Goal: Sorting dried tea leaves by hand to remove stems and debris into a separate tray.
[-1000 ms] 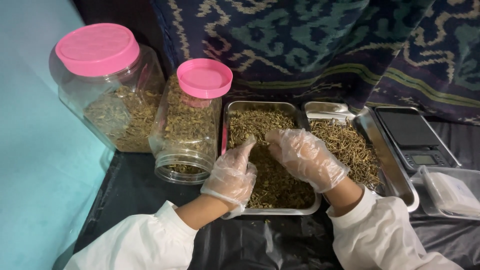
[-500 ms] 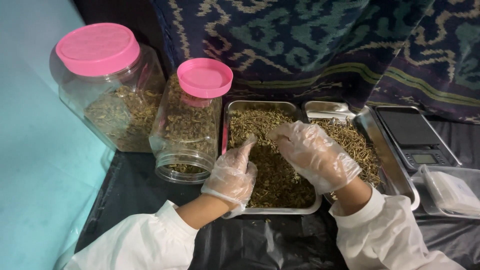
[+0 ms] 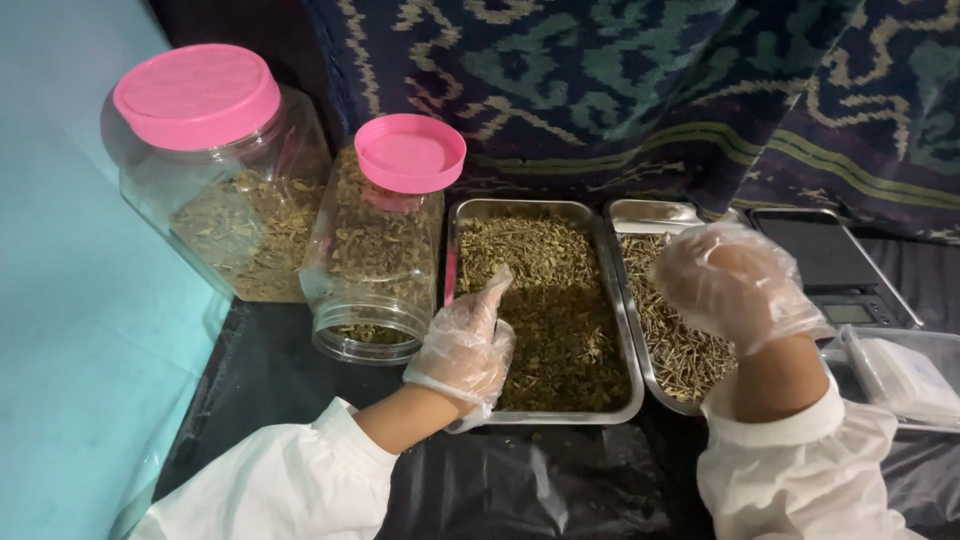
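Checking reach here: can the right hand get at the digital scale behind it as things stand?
Probably yes: the right hand hovers over the right tray, beside the scale, with nothing between them.

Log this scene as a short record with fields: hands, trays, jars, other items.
left hand: gloved left hand rests on the near left edge of the left tray of chopped dried herbs
right hand: gloved right hand, fingers curled, raised over the right tray of dried twigs; whether it holds anything is unclear
jars: two clear jars with pink lids, large jar and small jar, both holding dried herbs
other: digital scale, clear plastic box, black sheet
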